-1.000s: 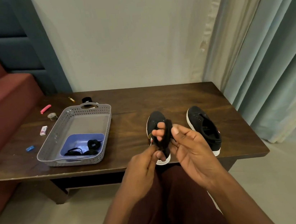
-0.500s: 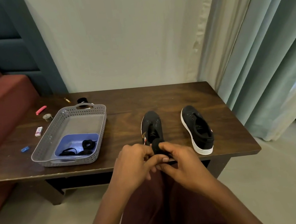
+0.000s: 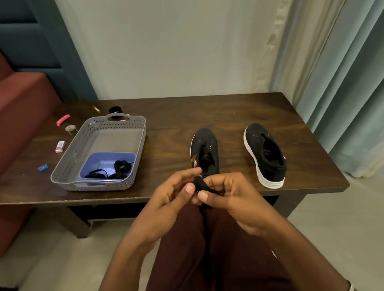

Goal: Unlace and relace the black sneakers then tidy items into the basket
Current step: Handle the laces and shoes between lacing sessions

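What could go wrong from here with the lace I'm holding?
The black lace, pinched by the left hand and right hand, is at the front edge of the table; a slip might drop it to the floor. The heel of the sneaker on the right sits near that edge, so a stray arm could knock it off.

A grey perforated plastic basket (image 3: 145, 133) is set on the dark wooden bench (image 3: 170, 121), left of two black canvas sneakers (image 3: 266, 152); a blue plastic tray (image 3: 99, 163) is nested inside.
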`<state>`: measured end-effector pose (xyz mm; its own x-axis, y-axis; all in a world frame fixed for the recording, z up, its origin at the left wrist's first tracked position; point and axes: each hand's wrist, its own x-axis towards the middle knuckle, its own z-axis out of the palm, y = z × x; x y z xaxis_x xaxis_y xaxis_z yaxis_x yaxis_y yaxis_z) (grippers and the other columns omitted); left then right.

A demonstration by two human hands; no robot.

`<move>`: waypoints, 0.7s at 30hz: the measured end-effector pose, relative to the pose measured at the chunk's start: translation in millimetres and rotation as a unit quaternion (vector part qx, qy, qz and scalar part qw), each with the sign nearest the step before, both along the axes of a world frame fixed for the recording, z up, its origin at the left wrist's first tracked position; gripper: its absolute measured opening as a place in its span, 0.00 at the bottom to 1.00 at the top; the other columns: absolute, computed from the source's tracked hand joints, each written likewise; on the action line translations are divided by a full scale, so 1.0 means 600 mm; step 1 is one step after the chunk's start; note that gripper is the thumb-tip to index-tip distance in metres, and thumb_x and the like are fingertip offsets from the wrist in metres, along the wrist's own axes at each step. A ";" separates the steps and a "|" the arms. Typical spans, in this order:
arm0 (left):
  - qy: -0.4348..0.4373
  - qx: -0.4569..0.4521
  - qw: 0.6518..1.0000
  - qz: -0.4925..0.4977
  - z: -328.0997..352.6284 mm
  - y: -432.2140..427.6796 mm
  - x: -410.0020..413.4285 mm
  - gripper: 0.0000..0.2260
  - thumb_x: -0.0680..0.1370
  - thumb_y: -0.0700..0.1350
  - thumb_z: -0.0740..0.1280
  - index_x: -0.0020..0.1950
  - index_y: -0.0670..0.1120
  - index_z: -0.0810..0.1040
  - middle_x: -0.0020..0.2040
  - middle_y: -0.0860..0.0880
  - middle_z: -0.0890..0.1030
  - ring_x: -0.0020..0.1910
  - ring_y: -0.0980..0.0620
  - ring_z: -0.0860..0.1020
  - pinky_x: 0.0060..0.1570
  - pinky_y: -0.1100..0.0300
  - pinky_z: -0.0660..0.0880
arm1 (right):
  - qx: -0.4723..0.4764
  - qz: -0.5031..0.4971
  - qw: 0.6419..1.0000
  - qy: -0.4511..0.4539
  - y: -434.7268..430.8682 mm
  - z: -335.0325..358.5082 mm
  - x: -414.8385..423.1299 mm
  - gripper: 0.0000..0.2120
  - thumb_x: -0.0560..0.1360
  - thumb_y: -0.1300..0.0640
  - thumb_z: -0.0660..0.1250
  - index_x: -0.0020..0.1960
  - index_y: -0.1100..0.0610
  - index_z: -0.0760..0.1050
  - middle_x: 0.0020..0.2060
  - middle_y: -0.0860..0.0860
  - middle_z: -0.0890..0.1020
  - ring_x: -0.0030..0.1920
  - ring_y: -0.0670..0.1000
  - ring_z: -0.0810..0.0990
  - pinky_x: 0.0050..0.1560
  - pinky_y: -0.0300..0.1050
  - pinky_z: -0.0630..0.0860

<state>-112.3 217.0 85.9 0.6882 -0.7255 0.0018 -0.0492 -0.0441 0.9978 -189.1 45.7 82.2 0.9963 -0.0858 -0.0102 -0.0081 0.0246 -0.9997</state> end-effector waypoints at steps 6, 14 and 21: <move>0.234 -0.109 0.965 0.044 -0.020 -0.002 0.045 0.16 0.80 0.43 0.64 0.65 0.38 0.80 0.50 0.39 0.79 0.44 0.53 0.79 0.51 0.62 0.79 | 0.173 0.041 0.979 0.096 -0.003 0.010 0.065 0.13 0.72 0.65 0.71 0.55 0.68 0.81 0.44 0.62 0.85 0.44 0.54 0.85 0.52 0.45 0.81; 0.351 -0.154 0.917 0.111 -0.064 0.022 0.130 0.13 0.78 0.39 0.66 0.60 0.39 0.83 0.49 0.42 0.84 0.49 0.51 0.83 0.58 0.54 0.80 | 0.242 0.055 0.947 0.202 0.022 0.009 0.174 0.08 0.80 0.70 0.62 0.53 0.68 0.80 0.44 0.59 0.84 0.48 0.52 0.83 0.57 0.43 0.80; 0.276 -0.143 0.924 0.222 -0.069 0.057 0.197 0.14 0.76 0.40 0.67 0.60 0.40 0.82 0.50 0.42 0.86 0.49 0.51 0.84 0.57 0.54 0.79 | 0.036 0.045 0.973 0.225 0.062 -0.023 0.275 0.06 0.81 0.61 0.67 0.51 0.58 0.83 0.39 0.50 0.84 0.44 0.45 0.79 0.50 0.43 0.73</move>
